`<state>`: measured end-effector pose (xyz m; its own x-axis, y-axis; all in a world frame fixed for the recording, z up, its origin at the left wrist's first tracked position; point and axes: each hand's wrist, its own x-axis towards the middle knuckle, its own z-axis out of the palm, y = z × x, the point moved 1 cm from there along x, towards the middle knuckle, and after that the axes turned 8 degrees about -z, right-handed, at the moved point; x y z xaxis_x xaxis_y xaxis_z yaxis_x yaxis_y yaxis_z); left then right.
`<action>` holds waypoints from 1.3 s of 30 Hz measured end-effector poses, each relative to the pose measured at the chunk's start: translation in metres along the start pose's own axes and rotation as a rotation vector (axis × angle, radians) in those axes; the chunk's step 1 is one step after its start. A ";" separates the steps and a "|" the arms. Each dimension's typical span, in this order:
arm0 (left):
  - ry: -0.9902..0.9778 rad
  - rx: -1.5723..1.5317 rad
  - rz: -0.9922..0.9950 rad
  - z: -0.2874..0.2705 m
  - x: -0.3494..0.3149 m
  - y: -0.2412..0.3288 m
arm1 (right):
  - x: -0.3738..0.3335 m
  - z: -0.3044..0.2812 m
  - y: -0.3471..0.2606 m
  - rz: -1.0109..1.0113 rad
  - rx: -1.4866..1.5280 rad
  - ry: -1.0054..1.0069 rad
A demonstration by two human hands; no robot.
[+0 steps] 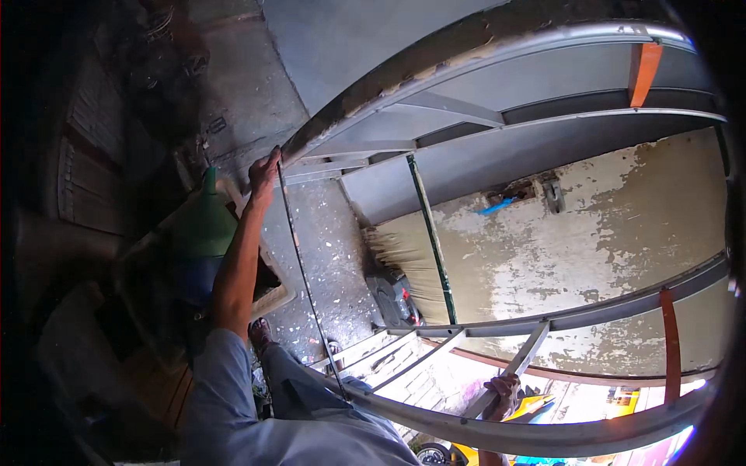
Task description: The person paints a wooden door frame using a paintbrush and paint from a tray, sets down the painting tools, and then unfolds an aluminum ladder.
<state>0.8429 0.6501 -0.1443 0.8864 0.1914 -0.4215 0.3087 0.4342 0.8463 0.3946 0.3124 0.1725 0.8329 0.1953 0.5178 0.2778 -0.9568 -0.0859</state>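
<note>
A large metal frame, with long grey rails joined by crossbars, stretches from in front of me toward the right. My left hand, arm reaching far forward, is closed around the end of its worn upper rail. A thin dark rod runs from beside that hand down to the lower rail near my body. At lower right, my right hand is closed on a crossbar, its forearm mostly hidden below the lower rail. Orange strips and a dark green, paint-worn bar span the frame.
A green funnel-shaped object stands beside my left forearm. Ahead are a speckled grey floor and a wall with peeling paint. Dark items lie at the wall's base. A wheel and yellow vehicle parts show at the bottom.
</note>
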 end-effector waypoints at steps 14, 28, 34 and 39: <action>0.610 0.525 0.147 0.012 -0.007 0.004 | -0.012 -0.002 0.001 0.126 0.014 -0.025; 0.398 0.229 0.167 0.078 -0.117 0.126 | 0.012 0.004 -0.003 -0.088 0.106 0.090; 0.065 -0.225 0.196 0.125 -0.209 0.171 | 0.004 0.004 0.005 -0.132 0.087 0.195; -0.322 -0.235 0.269 0.139 -0.315 0.220 | 0.017 -0.011 -0.014 -0.066 0.089 0.053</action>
<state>0.6798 0.5635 0.2200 0.9973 0.0587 -0.0437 -0.0003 0.6012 0.7991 0.3995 0.3269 0.1922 0.7857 0.2438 0.5686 0.3749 -0.9187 -0.1240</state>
